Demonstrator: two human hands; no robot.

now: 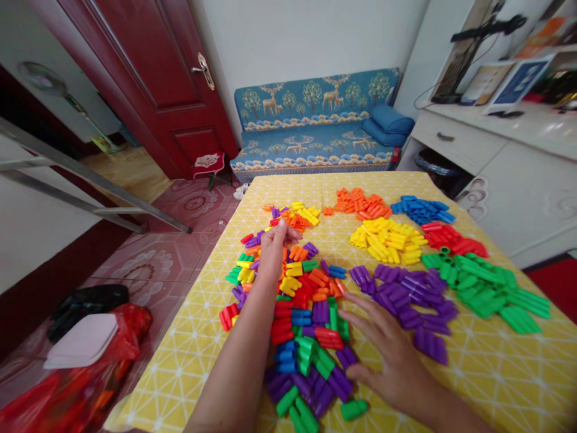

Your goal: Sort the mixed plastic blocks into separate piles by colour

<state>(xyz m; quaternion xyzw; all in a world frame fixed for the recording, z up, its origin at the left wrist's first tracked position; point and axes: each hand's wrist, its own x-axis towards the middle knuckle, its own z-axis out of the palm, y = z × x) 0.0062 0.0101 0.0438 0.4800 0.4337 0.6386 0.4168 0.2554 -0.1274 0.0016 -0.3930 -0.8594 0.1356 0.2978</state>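
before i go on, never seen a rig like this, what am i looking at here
No machine here, just a person's bare left hand and right hand. The one picture comes from a camera worn on their head, looking forward and down. On the cloth-covered table lie small coloured pieces: a mixed heap towards the left, and, farther right, piles of orange, yellow, blue, red, purple and green. The left hand is over the heap's far part, fingers curled; I can't tell whether it grips a piece. The right hand, fingers spread beside the heap, seems to hold nothing.
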